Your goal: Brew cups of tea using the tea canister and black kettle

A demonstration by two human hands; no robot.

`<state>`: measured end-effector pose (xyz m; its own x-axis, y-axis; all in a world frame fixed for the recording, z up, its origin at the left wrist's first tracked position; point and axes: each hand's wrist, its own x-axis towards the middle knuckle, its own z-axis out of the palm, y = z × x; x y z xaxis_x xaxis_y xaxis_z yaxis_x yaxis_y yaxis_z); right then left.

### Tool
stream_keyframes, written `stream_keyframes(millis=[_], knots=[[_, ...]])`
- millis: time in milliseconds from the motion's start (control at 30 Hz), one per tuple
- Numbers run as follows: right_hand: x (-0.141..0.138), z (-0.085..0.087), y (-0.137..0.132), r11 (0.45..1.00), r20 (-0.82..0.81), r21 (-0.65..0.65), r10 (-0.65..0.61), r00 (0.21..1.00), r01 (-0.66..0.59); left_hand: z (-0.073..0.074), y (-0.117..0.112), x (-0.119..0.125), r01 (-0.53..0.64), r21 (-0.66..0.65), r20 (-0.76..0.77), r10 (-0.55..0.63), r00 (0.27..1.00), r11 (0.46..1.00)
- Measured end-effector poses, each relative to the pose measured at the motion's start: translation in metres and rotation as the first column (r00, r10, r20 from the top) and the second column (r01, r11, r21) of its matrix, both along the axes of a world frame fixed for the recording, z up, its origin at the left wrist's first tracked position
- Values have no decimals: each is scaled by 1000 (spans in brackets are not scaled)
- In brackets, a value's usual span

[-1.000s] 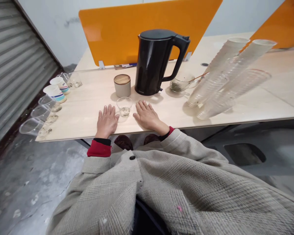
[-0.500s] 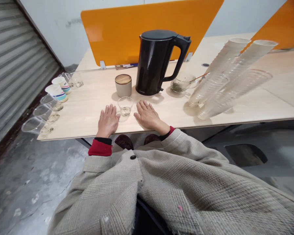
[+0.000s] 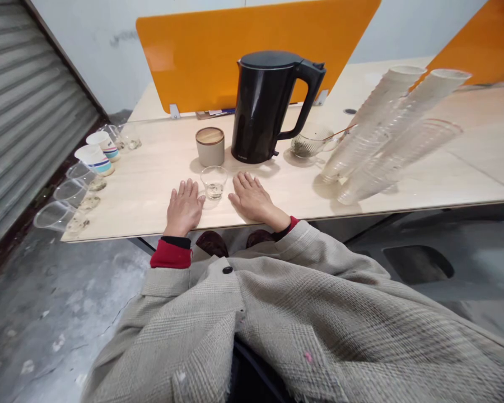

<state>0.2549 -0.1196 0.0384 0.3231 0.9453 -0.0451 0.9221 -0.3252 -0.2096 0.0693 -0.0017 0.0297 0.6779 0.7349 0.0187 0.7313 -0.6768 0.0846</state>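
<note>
My left hand (image 3: 185, 207) lies flat on the table, palm down, just left of a clear plastic cup (image 3: 214, 183). Dark bits lie in the bottom of this upright cup. On its other side my right hand (image 3: 251, 196) also rests palm down with fingers stretched out. Neither hand holds anything. Behind the cup stands a beige canister (image 3: 210, 152) with a wooden lid. A black electric kettle (image 3: 258, 112) stands beyond my right hand, its handle to the right.
Several clear cups (image 3: 69, 193) and two paper cups (image 3: 94, 159) line the table's left end. Right of the kettle is a ribbed glass cup (image 3: 309, 144) with dark contents and a thin stick. Tall stacks of plastic cups (image 3: 373, 129) stand further right. An orange divider (image 3: 193, 61) stands behind.
Both hands stay flat in the same places on the table. The view has shifted very slightly; no object has visibly moved.
</note>
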Motion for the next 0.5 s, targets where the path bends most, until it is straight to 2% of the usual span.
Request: stream_keyframes(millis=[167,500], knots=[[2,-3,1,1000,6,4,5,1000,-5,4,-2,1,-13,6,-48,13,999,1000],[2,-5,1,1000,12,9,5,1000,-5,3,-2,1,-13,9,-38,13,999,1000]])
